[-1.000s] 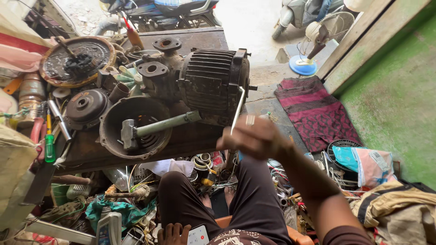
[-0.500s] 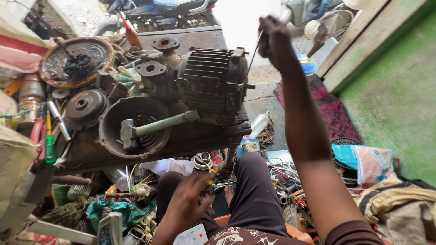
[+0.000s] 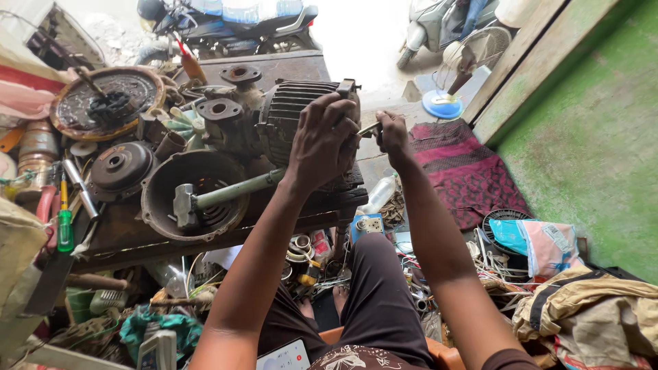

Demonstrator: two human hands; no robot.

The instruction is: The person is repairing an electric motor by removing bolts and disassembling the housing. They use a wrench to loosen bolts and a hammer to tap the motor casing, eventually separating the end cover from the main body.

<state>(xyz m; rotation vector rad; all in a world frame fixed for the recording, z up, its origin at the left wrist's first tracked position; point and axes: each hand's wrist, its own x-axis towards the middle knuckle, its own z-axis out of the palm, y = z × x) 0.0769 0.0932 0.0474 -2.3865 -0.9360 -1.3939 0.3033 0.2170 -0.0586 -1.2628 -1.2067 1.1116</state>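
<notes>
Since the frame half a second earlier, the left hand [image 3: 322, 140] has risen from the lap to the motor, and the right hand [image 3: 392, 133] has come down from overhead to the motor's right end. Nearest the camera, at six o'clock, a phone [image 3: 284, 356] lies on the lap, with loose wire and small parts on the floor beyond the feet. The left hand is spread, palm down, fingers curled over the near end of the ribbed grey motor [image 3: 301, 113], gripping its casing. The right hand is closed, pinching a thin pale metal tool [image 3: 369, 129], set against the motor's end at about three o'clock of the left hand; the tool's tip is hidden, so its exact seat cannot be told. The motor sits at the right edge of the dark wooden counter [image 3: 130, 233], joined to a pump body [image 3: 223, 113] at its nine o'clock. A hammer [image 3: 219, 195] rests across a round housing [image 3: 188, 195] at seven o'clock of the motor. A green-handled screwdriver [image 3: 65, 223] lies far left. Judgement: the work goes best with the left hand bracing the casing firmly while the tool is kept square and pressed steadily, since a slip would drive it toward the bracing fingers. A fan [image 3: 459, 65] stands beyond, at one o'clock.
</notes>
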